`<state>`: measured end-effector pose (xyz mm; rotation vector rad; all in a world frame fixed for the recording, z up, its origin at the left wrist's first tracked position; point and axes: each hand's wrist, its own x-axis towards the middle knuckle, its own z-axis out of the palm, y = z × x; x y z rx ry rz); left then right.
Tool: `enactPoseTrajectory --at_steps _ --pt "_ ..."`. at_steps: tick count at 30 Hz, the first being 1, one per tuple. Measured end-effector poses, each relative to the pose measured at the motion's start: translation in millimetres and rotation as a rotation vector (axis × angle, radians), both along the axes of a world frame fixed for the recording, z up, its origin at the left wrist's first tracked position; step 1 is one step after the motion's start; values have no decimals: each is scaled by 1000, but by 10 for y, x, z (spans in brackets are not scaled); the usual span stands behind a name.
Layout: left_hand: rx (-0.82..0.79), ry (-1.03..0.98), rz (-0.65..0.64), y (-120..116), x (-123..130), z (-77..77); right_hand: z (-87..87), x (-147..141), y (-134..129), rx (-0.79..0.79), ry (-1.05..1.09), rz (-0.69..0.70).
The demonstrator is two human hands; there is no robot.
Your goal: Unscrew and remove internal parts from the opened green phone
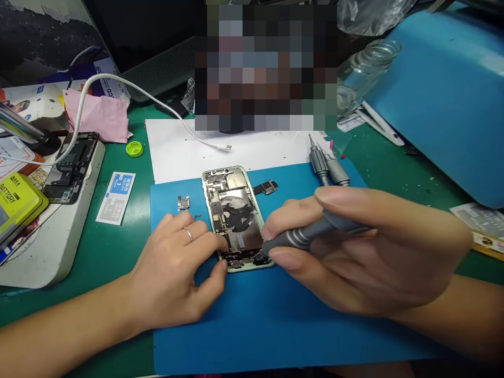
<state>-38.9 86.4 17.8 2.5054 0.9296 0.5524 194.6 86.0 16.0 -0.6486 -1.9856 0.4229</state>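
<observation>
An opened phone [238, 215] with bare inner parts lies on a blue mat [236, 336]. My left hand [177, 262] rests at its lower left edge, index finger and thumb touching the frame on either side of the corner. My right hand [366, 247] grips a grey screwdriver [299, 236], its tip at the phone's lower right part. A small metal part [183, 203] lies left of the phone, with tiny screws [197, 216] nearby. At the phone's right side sits a small dark module [269, 187].
Two more screwdrivers [319, 160] stand behind my right hand. A white cable [157, 102] arches over a white paper [169, 147]. On the left are another phone [73, 170], a yellow battery box [18, 202] and a green cap [134, 149]. A glass jar [366, 68] lies at the back right.
</observation>
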Motion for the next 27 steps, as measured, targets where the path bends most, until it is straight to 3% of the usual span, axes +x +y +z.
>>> enactPoseTrajectory --at_steps 11,22,27 --pt "48 -14 -28 6 -1 -41 -148 -29 0 -49 34 60" --pt "-17 -44 68 4 17 -3 -15 -22 11 -65 10 -47" --pt "7 -19 42 -8 5 -12 -15 -27 23 -63 0 -63"
